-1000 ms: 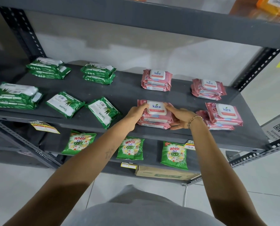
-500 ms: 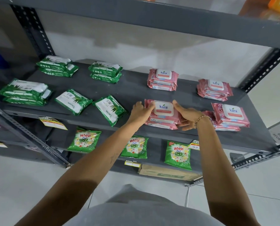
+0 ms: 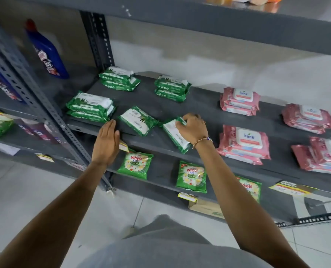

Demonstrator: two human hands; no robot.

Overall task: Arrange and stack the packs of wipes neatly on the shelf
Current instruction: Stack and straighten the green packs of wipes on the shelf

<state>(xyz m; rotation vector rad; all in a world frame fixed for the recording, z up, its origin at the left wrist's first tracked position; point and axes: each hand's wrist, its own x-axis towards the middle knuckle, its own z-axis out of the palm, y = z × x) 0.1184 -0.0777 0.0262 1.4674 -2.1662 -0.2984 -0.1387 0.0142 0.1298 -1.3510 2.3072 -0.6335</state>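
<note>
On the lower shelf, green pouches (image 3: 191, 176) read "Wheel 2in1". At the middle shelf's (image 3: 199, 113) front edge, the left hand (image 3: 105, 143) hovers flat and open, touching nothing. The right hand (image 3: 192, 127) grips a loose green wipes pack (image 3: 175, 135) lying askew; a second loose pack (image 3: 138, 120) lies just beside it. Pink "kara" stacks (image 3: 243, 144) sit toward the right. Bare shelf separates these from green stacks (image 3: 172, 88) at the back edge.

bare shelf (image 3: 203, 115) between green packs (image 3: 172, 88) and pink stacks (image 3: 240, 100).
</note>
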